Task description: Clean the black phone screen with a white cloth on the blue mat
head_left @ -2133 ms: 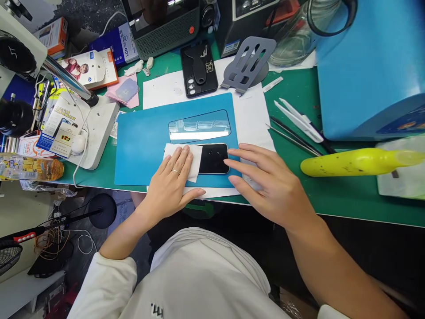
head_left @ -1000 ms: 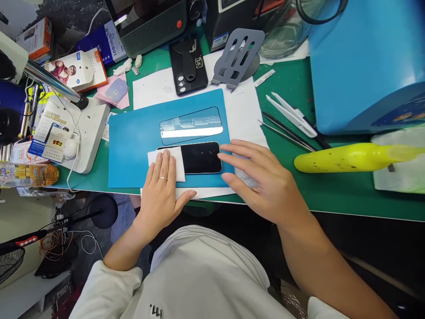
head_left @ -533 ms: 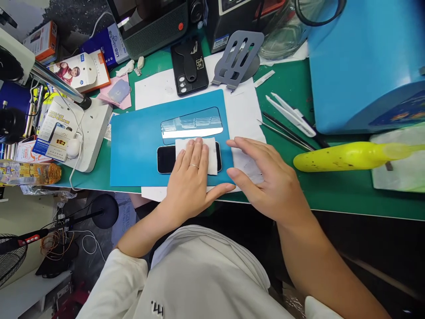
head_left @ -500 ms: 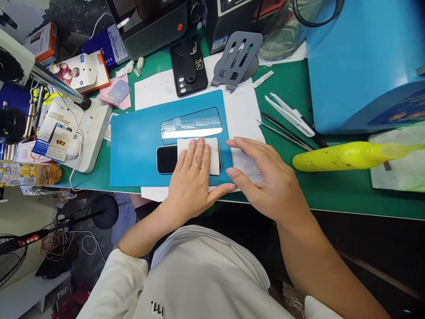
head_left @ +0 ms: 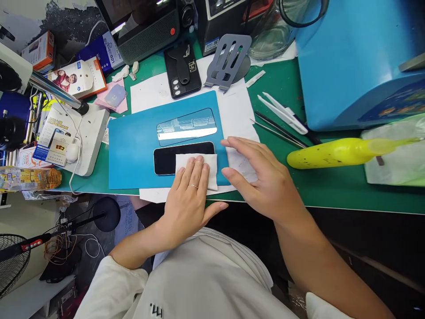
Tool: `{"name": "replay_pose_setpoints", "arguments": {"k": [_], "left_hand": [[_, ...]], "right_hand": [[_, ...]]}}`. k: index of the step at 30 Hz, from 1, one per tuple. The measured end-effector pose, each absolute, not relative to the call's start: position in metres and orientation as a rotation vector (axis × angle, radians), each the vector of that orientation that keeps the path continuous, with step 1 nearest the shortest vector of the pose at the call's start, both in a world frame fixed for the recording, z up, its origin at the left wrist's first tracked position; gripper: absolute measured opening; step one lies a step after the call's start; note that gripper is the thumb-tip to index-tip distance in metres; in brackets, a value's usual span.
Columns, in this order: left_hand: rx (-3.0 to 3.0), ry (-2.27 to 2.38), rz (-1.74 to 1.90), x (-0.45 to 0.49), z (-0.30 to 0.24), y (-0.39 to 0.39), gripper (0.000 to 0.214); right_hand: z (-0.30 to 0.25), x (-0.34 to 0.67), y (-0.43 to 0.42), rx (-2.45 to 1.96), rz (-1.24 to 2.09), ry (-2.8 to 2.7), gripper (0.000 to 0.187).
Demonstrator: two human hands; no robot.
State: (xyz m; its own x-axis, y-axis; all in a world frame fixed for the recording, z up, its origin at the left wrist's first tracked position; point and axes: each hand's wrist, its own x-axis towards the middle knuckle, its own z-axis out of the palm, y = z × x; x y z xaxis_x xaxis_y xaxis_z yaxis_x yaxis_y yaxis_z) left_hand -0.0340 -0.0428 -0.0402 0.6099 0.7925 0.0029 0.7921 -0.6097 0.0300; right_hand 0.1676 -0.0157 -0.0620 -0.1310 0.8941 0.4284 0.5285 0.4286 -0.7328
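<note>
A black-screened phone (head_left: 166, 160) lies face up on a blue mat (head_left: 129, 150), its lower right part covered by a white wipe (head_left: 212, 170). My left hand (head_left: 187, 199) rests flat on the wipe with fingers stretched out, a ring on one finger. Beside the mat's right edge, my right hand (head_left: 262, 177) is held with thumb and fingers apart and nothing between them. Just above the phone lies a clear screen protector with a dark border (head_left: 186, 127), reflecting light. What the wipe hides of the phone cannot be seen.
Behind the mat are a black phone case (head_left: 183, 71) and a grey folding stand (head_left: 227, 60). White tweezers (head_left: 282, 113) and dark tweezers (head_left: 282, 128) lie to the right, near a yellow bottle (head_left: 328, 153). A lamp base (head_left: 94, 141) stands left; a large blue machine (head_left: 352, 75) fills the right.
My left hand has slid the wipe toward me, uncovering more of the phone's upper right part. My right hand has kept nearly the same pose. The view has shifted slightly.
</note>
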Motion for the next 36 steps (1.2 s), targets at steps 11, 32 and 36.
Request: {"name": "replay_pose_setpoints", "arguments": {"k": [11,32,36], "left_hand": [[2.735,1.458,0.046,0.000,-0.049,-0.010,0.091],[2.820,1.457,0.063,-0.006,-0.050,-0.024,0.102],[2.856,1.447,0.047,-0.021,-0.043,-0.047,0.101]], "right_hand": [[-0.066,0.170,-0.017,-1.220,0.559,-1.760,0.059],[-0.071,0.168,-0.016,-1.305,0.563,-1.765,0.050],[-0.070,0.168,-0.016,-1.308,0.577,-1.800,0.051]]}}
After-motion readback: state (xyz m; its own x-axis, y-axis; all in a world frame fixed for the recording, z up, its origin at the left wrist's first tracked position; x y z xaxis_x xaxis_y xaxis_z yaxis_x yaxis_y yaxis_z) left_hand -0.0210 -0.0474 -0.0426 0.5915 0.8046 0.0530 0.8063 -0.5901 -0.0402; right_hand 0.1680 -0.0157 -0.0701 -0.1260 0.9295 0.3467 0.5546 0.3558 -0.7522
